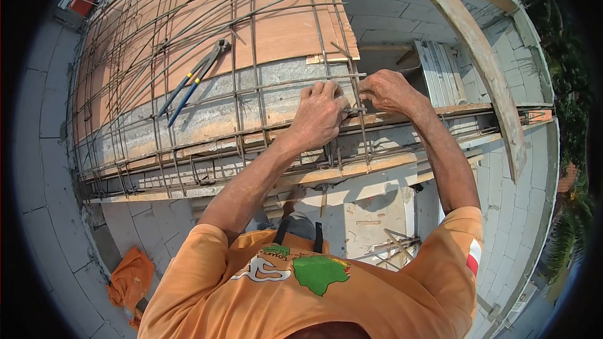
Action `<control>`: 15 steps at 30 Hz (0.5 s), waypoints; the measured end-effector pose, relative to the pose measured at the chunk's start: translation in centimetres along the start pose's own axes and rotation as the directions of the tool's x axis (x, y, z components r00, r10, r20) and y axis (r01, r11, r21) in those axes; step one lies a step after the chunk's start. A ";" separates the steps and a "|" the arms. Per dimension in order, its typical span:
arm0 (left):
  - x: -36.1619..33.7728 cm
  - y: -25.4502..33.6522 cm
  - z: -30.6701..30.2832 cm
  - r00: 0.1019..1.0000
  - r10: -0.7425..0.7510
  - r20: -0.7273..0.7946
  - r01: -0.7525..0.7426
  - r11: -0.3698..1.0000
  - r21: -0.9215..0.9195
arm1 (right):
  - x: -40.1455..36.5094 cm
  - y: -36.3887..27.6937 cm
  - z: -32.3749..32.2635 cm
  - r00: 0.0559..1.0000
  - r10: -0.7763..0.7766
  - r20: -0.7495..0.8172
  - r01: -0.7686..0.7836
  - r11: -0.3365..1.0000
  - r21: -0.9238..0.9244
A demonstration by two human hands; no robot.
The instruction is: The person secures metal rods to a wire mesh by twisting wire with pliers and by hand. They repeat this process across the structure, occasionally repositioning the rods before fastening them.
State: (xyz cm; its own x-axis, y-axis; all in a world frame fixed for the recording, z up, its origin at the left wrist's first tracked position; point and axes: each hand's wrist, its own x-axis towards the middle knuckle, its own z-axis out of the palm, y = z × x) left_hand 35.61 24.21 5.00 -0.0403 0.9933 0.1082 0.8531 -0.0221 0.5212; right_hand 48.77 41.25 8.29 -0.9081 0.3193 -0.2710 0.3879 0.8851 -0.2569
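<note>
My left hand (pixel 319 113) is closed, fingers curled in at a crossing near the right end of the steel rebar grid (pixel 256 69). Just to its right, my right hand (pixel 391 92) is pinched beside an upright-running rebar (pixel 361 127). What either set of fingertips holds is hidden or too small to name. Between the hands, short bar ends stick out over the beam's edge. A pair of end-cutting pliers (pixel 200 76) with blue and yellow handles rests on the grid to the left, its jaws pointing away from me.
Plywood sheeting (pixel 286 28) lies under the far bars. A long wooden plank (pixel 480 47) slants down at the right, near my right arm. Beneath the grid run timber form boards (pixel 370 162). Grey block walls (pixel 53 107) surround the spot; an orange cloth (pixel 132 277) lies lower left.
</note>
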 end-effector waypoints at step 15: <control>-0.4 -0.8 -0.5 0.998 0.061 0.006 -0.060 0.997 -0.056 | -1.0 0.7 0.6 0.979 -0.199 -0.047 0.199 0.980 -0.006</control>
State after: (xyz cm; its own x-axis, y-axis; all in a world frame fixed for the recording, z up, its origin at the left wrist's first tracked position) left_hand 34.69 23.80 5.03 0.0148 0.9908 0.1343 0.8233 -0.0883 0.5607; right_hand 50.06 41.38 7.81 -0.9734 0.1526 -0.1710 0.1990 0.9328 -0.3005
